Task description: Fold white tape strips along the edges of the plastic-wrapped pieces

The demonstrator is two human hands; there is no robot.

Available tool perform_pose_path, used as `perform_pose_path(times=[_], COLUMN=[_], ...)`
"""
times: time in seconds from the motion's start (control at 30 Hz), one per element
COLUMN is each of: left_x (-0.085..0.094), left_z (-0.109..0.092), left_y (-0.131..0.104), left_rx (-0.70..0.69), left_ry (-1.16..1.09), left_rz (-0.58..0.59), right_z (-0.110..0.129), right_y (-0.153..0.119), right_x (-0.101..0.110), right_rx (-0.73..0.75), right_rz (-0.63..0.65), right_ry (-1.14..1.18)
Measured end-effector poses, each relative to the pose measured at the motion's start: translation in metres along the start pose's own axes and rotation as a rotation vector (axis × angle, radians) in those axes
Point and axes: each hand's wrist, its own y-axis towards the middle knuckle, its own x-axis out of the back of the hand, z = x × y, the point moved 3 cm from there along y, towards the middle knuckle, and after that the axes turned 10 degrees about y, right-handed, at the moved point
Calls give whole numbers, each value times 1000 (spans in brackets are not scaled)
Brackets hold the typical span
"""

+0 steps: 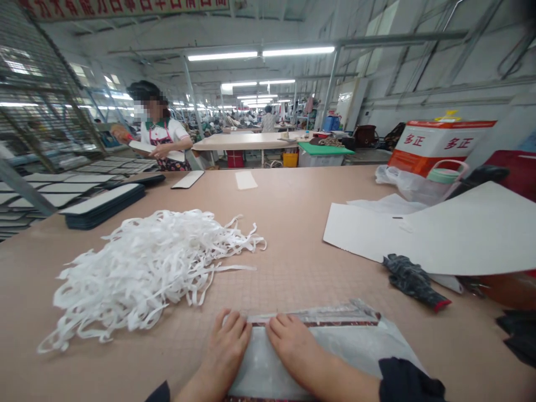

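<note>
A flat pale piece in clear plastic (352,349), with dark reddish strips along its far and near edges, lies on the brown table (293,223) close to me. My left hand (228,343) is at its far left corner, fingers curled together. Just right of it, my right hand (291,340) presses on the far edge with its fingers also curled. Whatever the fingertips pinch is hidden. Left and beyond my hands spreads a tangled heap of white strips (154,268).
Right: large white sheet (435,229), dark glove (414,279), plastic bag (406,181), and orange-white box (439,148). Back left: stacked dark-edged panels (104,206) and a person (161,131) holding a pale panel. A small white sheet (245,180) lies near the far edge.
</note>
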Motion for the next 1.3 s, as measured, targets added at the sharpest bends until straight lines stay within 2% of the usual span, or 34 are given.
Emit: perform_pose_path(times=[0.13,0.23,0.3,0.37,0.5,0.6,0.7,0.83,1.03,1.2,1.23,1.3], left_x=[3,6,8,8,8,6,4,5,10,4,2,-1], left_z=[6,8,9,9,9,8,8,8,8,8,9,10], left_y=[-8,-11,-12,-14,-18,-20,-22,-23,-22,-25,-26,-29], left_rx=[50,81,98,123,158,182,207,231,252,259,266,284], left_ry=[-69,-141,-189,-217,-231,-231,-237,-259,-281,-249,-238,-212], left_rz=[-8,4,27,32,-22,-74,-95,-113,-129,-131,-132,-152], right_z=[-36,-59,-60,-47,-8,10,16,13,9,17,16,10], right_y=[-53,-70,-60,-36,22,46,51,49,54,48,47,47], right_x=[0,13,22,26,16,0,-10,-10,-9,-4,-3,1], right_rx=[-70,-211,-272,-260,-140,-125,-58,99,-19,119,111,5], right_rz=[-30,55,149,203,145,86,54,56,66,91,110,142], right_ry=[-68,-160,-157,-63,210,286,265,235,351,261,277,316])
